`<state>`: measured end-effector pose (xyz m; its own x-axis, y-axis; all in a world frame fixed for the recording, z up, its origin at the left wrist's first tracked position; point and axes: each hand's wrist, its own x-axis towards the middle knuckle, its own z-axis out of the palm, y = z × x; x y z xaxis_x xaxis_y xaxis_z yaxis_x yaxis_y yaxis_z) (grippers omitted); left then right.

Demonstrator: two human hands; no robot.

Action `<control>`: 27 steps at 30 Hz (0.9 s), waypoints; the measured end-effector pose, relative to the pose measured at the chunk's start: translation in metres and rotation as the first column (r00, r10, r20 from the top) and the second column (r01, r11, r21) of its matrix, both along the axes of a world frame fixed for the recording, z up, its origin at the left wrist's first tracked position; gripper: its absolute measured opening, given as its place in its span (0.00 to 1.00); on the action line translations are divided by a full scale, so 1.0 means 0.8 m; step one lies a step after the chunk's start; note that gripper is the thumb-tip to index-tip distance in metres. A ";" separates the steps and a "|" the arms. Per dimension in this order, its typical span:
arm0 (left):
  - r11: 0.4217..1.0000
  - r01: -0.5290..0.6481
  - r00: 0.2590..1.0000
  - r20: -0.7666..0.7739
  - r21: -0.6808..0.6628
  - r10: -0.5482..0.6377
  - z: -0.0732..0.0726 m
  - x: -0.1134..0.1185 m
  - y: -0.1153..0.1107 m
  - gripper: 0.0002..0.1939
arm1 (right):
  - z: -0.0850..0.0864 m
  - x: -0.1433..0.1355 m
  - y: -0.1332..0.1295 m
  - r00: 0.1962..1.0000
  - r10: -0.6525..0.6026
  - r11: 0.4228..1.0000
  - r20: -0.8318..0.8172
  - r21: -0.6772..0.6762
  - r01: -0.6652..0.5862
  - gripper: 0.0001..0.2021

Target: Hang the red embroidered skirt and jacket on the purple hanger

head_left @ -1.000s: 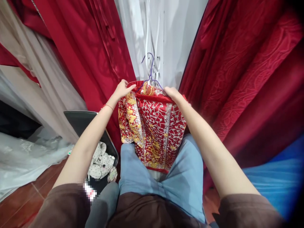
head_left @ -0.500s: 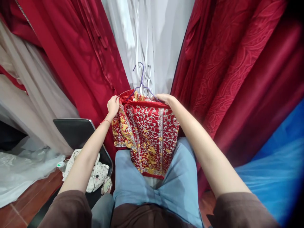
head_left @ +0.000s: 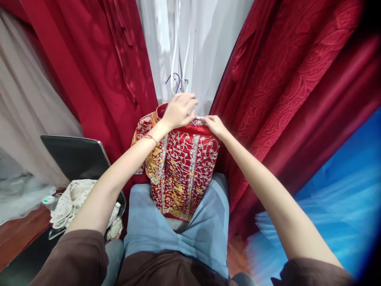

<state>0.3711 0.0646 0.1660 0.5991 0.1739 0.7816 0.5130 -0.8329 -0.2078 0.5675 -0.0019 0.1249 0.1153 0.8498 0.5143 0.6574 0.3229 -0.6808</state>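
Note:
A red garment [head_left: 178, 171] with dense silver and gold embroidery hangs in front of my knees on a thin purple hanger [head_left: 177, 78]. My right hand [head_left: 214, 124] pinches the garment's top edge at its right end, by a small silvery strip. Slightly blurred, my left hand [head_left: 181, 108] is over the hanger's middle, just above the red waistband, with its fingers stretched toward my right hand. It covers much of the hanger, and its fingertips are partly hidden.
White curved metalwork [head_left: 176, 43] rises behind the hanger. Red cloth [head_left: 119, 79] hangs at left and more red fabric [head_left: 262, 99] at right. A black chair [head_left: 76, 157] bears a spotted white cloth [head_left: 70, 204]. Blue tulle [head_left: 312, 222] lies at lower right.
My left hand has left the garment's upper left edge and moved right, over the hanger. My right hand stays at the right end. The view has shifted slightly.

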 end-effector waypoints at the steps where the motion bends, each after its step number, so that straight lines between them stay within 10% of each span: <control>1: 1.000 0.020 0.997 -0.078 0.005 -0.020 0.001 0.014 0.000 0.20 | 0.000 -0.004 -0.002 0.999 0.041 0.999 0.003 -0.013 -0.041 0.15; 5: 0.987 -0.140 0.970 -0.211 -0.081 0.120 -0.008 0.045 0.019 0.19 | -0.004 -0.005 -0.020 0.990 0.135 0.986 0.030 -0.104 -0.131 0.16; 11: 0.973 -0.224 0.948 -0.222 0.052 0.230 -0.015 0.011 0.024 0.20 | -0.015 0.016 -0.042 1.000 0.011 0.985 0.026 -0.170 -0.007 0.13; 19: 0.979 -0.203 0.925 -0.333 -0.020 0.185 0.012 -0.018 0.021 0.17 | 0.015 0.016 -0.025 0.934 -0.351 0.928 0.057 0.151 0.340 0.15; 27: 0.944 -0.312 0.926 -0.256 -0.104 0.278 -0.001 0.001 -0.004 0.19 | -0.051 -0.041 -0.022 0.688 -0.580 0.815 0.436 0.329 0.477 0.15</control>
